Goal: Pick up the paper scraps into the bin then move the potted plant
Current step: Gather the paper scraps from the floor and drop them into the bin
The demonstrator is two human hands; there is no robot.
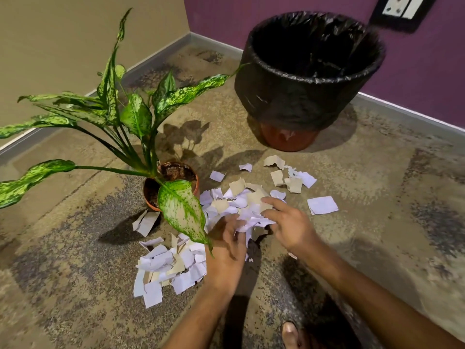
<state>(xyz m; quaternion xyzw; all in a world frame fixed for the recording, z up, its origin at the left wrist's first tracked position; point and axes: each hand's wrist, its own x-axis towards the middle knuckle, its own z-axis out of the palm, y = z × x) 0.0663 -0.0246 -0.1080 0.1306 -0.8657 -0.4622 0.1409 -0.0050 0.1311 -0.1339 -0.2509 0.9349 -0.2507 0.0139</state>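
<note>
White and tan paper scraps (241,197) lie strewn on the floor in front of a potted plant (173,182) with speckled green leaves in a terracotta pot. My left hand (230,244) and my right hand (286,222) come together over the middle of the pile, fingers curled around a bunch of white scraps held between them. A second heap of scraps (168,268) lies to the left of my left wrist. The bin (309,76), lined with a black bag, stands beyond the scraps at the upper right.
The floor is mottled brown carpet. A beige wall runs along the left and a purple wall with a socket plate (402,8) behind the bin. A toe (290,333) shows at the bottom edge. One loose white square (322,205) lies right of my hands.
</note>
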